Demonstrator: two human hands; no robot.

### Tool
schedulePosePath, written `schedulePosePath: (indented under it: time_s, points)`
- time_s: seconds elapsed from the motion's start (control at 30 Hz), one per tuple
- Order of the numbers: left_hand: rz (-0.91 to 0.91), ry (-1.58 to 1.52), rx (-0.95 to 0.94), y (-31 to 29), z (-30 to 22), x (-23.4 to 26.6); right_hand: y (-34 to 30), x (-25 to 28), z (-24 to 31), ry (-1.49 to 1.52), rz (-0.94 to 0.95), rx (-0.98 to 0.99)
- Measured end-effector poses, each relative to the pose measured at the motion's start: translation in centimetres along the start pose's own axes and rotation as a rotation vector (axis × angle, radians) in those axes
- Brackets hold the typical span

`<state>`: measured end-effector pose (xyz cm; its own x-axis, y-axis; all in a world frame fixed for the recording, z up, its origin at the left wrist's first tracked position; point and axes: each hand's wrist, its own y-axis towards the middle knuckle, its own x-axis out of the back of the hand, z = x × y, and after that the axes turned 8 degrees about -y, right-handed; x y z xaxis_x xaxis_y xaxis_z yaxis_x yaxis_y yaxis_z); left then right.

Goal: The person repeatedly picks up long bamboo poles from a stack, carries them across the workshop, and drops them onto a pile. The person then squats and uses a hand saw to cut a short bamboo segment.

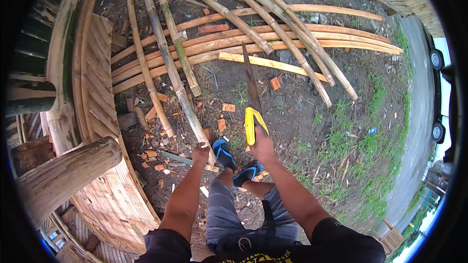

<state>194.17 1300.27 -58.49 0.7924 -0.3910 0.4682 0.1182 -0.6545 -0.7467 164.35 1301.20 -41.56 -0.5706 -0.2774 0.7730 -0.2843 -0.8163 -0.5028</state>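
Note:
My right hand (263, 147) is closed round the yellow handle of a hand saw (252, 87), whose dark, rusty blade points away from me over the ground. With my left hand (200, 154) I grip the near end of a long bamboo pole (180, 87), close to my feet. That pole stretches away to the far left, lying across several sawn wood strips. The saw blade is apart from the pole, to its right. Beside the held pole lie a thinner bamboo pole (141, 63) on its left and a greenish one (178, 44) on its right.
More bamboo poles (297, 34) lie crossed over long wood strips (346, 35) farther off. Brick pieces (228, 107) and wood scraps litter the dirt near my sandals (224, 156). At left stand a woven bamboo panel (100, 68) and a thick log (73, 175). A road (421, 92) with a parked vehicle runs at right.

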Motion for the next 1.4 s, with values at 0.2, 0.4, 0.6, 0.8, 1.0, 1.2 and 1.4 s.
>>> schedulePosePath:
  time_s: [0.2,0.4,0.6,0.8,1.0,1.2,1.4]
  points:
    - [-0.03,0.046,0.038,10.9,4.9,-5.3,3.3,-8.2,-5.5,0.0,-0.232,0.161]
    - [-0.152,0.019,0.297,19.9,10.4,-9.0,6.7,-15.5,-14.0,0.077,-0.526,0.051]
    - [-0.55,0.226,0.257,21.5,10.0,-13.5,10.0,-21.5,-18.9,0.21,-0.669,-0.088]
    - [-0.384,-0.042,-0.063,21.0,5.4,-19.7,12.6,-24.3,-16.8,0.333,-0.655,0.04]
    - [0.316,-0.425,-0.022,16.8,-6.2,-29.5,11.6,-17.1,-20.1,0.196,-0.882,0.313]
    - [0.344,-0.39,0.131,11.4,-7.5,-33.8,4.8,-11.6,-28.6,0.212,-1.046,-0.113]
    - [0.374,-0.594,0.083,11.1,-6.1,-36.2,-1.2,-14.1,-36.2,0.403,-1.033,-0.726]
